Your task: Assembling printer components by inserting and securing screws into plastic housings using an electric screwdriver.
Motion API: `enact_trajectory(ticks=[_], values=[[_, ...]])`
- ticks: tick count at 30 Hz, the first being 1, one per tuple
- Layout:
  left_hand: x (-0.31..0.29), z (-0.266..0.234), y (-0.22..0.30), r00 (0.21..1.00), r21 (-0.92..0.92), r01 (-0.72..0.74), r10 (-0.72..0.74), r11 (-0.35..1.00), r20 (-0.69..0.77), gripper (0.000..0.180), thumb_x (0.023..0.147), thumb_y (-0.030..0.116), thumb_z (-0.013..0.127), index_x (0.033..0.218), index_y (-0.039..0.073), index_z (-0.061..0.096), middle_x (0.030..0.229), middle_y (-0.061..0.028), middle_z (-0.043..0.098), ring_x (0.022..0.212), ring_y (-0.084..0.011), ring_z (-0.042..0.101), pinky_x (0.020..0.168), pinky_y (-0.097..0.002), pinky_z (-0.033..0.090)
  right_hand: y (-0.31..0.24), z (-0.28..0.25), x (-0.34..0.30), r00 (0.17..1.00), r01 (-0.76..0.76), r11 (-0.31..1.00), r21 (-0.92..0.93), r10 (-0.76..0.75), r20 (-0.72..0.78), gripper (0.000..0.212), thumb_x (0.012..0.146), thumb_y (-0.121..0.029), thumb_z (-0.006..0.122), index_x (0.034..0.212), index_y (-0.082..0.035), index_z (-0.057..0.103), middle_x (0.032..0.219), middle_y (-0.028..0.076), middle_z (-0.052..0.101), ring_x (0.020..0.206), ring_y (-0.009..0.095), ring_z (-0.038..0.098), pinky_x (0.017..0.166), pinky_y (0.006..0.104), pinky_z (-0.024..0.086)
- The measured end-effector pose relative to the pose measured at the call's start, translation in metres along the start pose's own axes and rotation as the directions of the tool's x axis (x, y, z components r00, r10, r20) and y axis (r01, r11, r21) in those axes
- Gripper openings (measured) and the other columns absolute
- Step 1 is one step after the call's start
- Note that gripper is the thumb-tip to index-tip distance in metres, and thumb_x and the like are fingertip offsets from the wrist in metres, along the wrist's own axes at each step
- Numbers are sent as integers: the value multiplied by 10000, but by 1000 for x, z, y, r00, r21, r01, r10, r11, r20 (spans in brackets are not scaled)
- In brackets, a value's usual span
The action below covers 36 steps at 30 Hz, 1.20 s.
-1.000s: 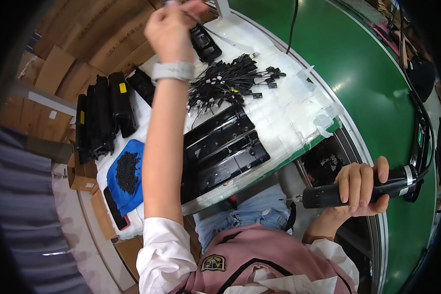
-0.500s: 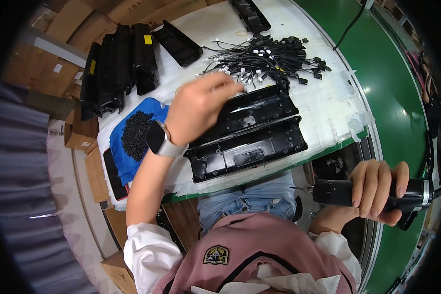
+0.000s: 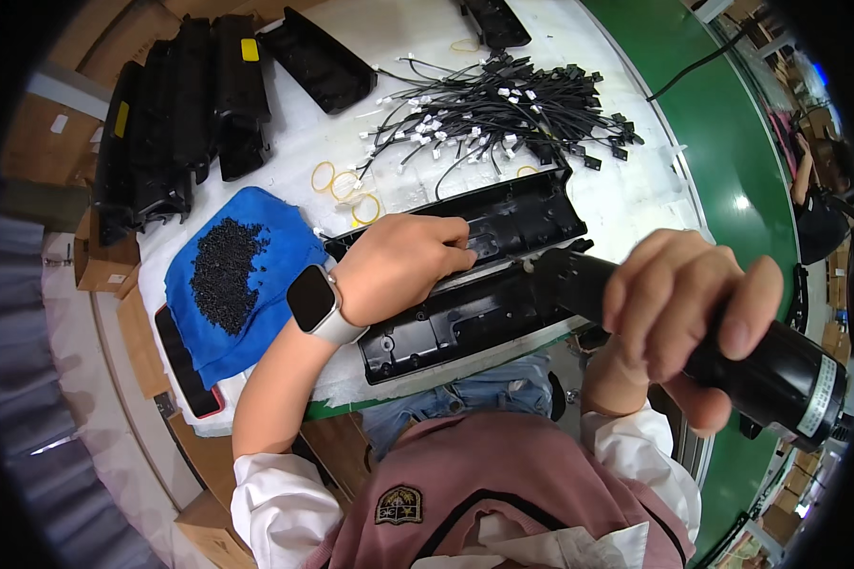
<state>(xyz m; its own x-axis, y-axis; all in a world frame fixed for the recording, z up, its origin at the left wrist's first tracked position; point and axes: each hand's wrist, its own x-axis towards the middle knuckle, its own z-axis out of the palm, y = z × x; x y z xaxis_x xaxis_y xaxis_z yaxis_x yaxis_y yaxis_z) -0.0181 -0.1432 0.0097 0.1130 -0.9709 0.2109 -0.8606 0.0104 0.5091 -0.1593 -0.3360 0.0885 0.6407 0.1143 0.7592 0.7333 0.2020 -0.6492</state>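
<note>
My left hand (image 3: 399, 261), with a watch on its wrist, rests over the far black plastic housing (image 3: 531, 211). Its fingers are closed in a pinch at that housing's near side; anything between them is too small to make out. A black electric screwdriver (image 3: 773, 375) is gripped in my right hand (image 3: 688, 308). The front end of the tool points left, above the right end of the near black plastic housing (image 3: 446, 332); its bit is hidden from me. Both housings lie side by side, hollow side up. Small black screws (image 3: 226, 270) are heaped on a blue cloth (image 3: 275, 213).
A heap of black cables (image 3: 512, 104) with white connectors lies beyond the housings. Yellow rubber bands (image 3: 342, 185) are nearby. Several black housings (image 3: 190, 104) stand at the far left. A phone (image 3: 185, 365) sits by the cloth. A green surface (image 3: 731, 190) runs along the right.
My right hand has brought the screwdriver up and left, from beside the table to over the housings. My left hand has lowered onto the far housing. The view has shifted slightly.
</note>
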Motion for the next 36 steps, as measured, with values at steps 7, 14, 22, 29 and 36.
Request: enact_trajectory(ticks=[7, 14, 22, 29, 36], values=[[-2, -4, 4, 998, 145, -31, 24, 989, 51, 92, 847, 123, 601, 831, 35, 618, 791, -83, 549, 689, -266, 597, 565, -383, 465, 31, 3, 2, 988, -153, 988, 33, 152, 33, 453, 805, -302, 764, 1056, -121, 434, 666, 0, 595, 503, 140, 579, 450, 270, 456], [1, 1, 4, 993, -13, 115, -115, 993, 24, 180, 858, 193, 617, 804, 35, 550, 721, -118, 518, 657, -321, 574, 556, -406, 445, 39, 3, 1, 988, -156, 978, 138, 156, 8, 423, 748, -122, 787, 1021, -52, 472, 631, 73, 547, 464, 161, 491, 446, 279, 391], [-3, 2, 2, 999, 19, 50, -50, 999, -5, 152, 849, 173, 618, 807, 37, 563, 726, -106, 515, 644, -312, 568, 551, -405, 438, 41, 1, 1, 983, -186, 973, 140, 183, 33, 432, 741, -121, 791, 1018, -55, 467, 639, 72, 548, 474, 167, 495, 453, 293, 396], [-1, 1, 3, 994, -8, 110, -110, 994, -1, 146, 845, 162, 617, 793, 37, 562, 730, -101, 520, 640, -305, 573, 541, -404, 436, 43, 4, -2, 982, -189, 976, 113, 189, 11, 436, 735, -108, 789, 1015, -55, 459, 648, 65, 541, 488, 167, 499, 484, 300, 406], [-2, -2, 3, 997, -36, 61, -62, 998, -36, 181, 850, 192, 618, 804, 45, 524, 652, -135, 533, 645, -335, 576, 541, -415, 431, 41, 25, 4, 931, -323, 943, 86, 332, -148, 357, 682, -16, 785, 920, -29, 519, 655, 72, 541, 514, 165, 510, 499, 302, 404]])
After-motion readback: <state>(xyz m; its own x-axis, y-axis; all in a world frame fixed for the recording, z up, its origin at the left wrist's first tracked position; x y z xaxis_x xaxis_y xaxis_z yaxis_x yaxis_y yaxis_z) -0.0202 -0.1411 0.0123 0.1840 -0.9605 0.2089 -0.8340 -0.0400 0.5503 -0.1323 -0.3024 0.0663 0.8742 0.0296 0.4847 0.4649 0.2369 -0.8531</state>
